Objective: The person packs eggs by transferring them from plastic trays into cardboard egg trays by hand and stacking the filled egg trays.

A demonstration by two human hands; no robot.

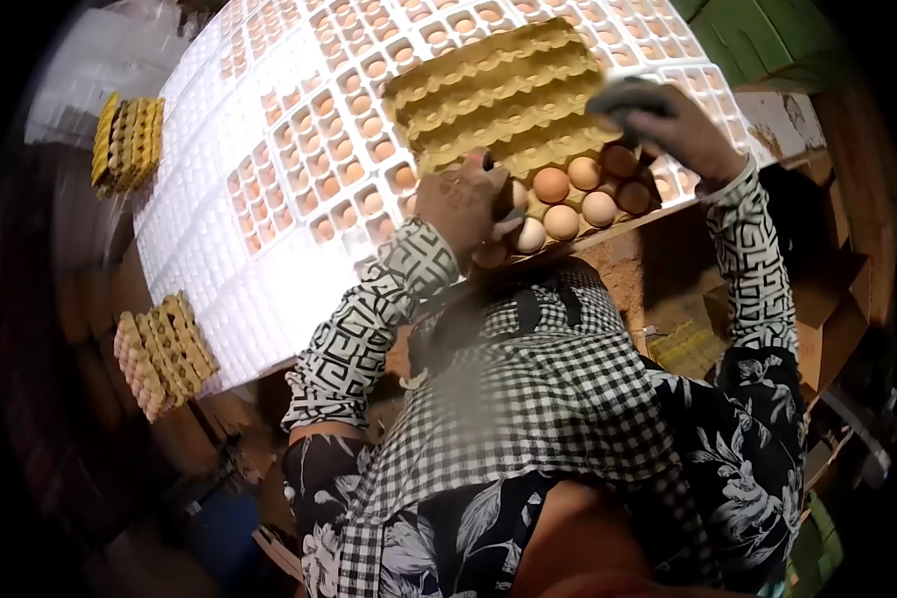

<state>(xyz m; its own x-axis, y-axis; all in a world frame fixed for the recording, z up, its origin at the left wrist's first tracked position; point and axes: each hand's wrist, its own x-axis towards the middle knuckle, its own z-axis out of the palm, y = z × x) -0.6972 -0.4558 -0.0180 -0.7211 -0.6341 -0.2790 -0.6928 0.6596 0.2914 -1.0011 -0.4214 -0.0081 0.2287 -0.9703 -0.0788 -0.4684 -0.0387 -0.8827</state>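
A yellow-brown pulp egg tray (pixel 498 85) lies on white foam trays, its far rows without eggs. Several brown and pale eggs (pixel 562 221) fill rows along its near side. At the left end of those rows, my left hand (pixel 463 204) curls its fingers around an egg (pixel 516 194), which they partly hide. My right hand (pixel 668 125), its dark-covered fingers smeared by motion, hovers above the tray's right end; whether it holds anything is not clear.
White foam trays (pixel 259 324) cover the tabletop, many holding eggs in square cells. Stacks of pulp trays stand at the left edge, one at the far side (pixel 130 145) and one nearer (pixel 164 354). A cardboard box (pixel 832 319) sits low at right. Green crates (pixel 767 40) are at upper right.
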